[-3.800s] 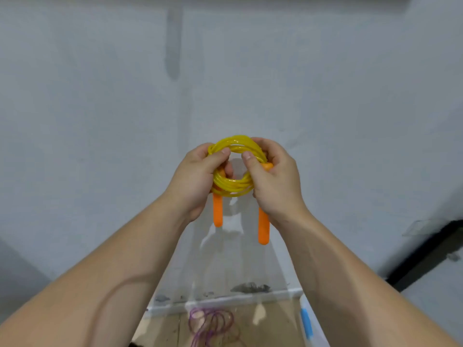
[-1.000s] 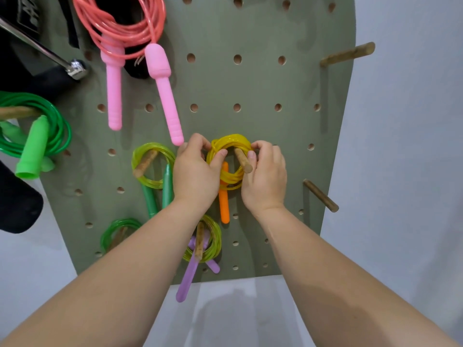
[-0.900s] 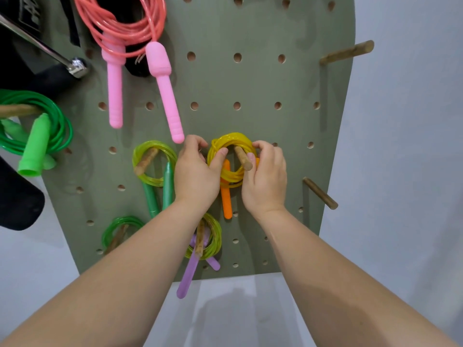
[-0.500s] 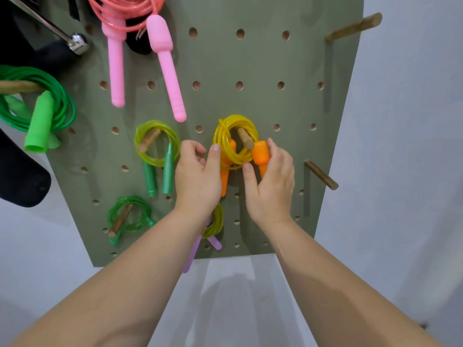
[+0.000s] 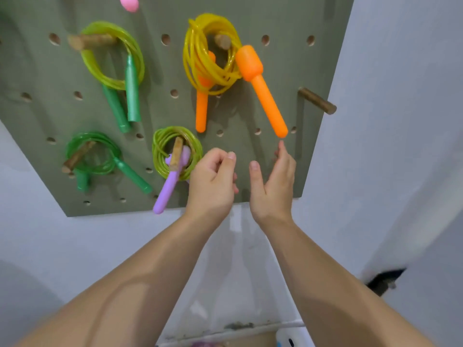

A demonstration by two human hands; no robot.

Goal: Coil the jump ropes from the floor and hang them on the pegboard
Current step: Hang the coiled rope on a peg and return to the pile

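The coiled yellow plastic jump rope (image 5: 198, 58), with orange handles, is hung on a wooden peg (image 5: 222, 41) of the olive-green pegboard (image 5: 275, 21). Both grips are released: the left hand (image 5: 213, 181), loosely curled, and the right hand (image 5: 274, 181), fingers straight, are held empty before the pegboard's lower edge.

The left forearm (image 5: 150, 279) enters from the lower left corner of the frame and the right forearm (image 5: 320, 271) from the lower right. Both are bare from the frame edge to the wrist. The left hand (image 5: 213, 179) and right hand (image 5: 273, 181), near the centre, are bare too. The thumbnails (image 5: 231, 155) are short, rounded and faintly glossy. A long muscle ridge runs along the left forearm.
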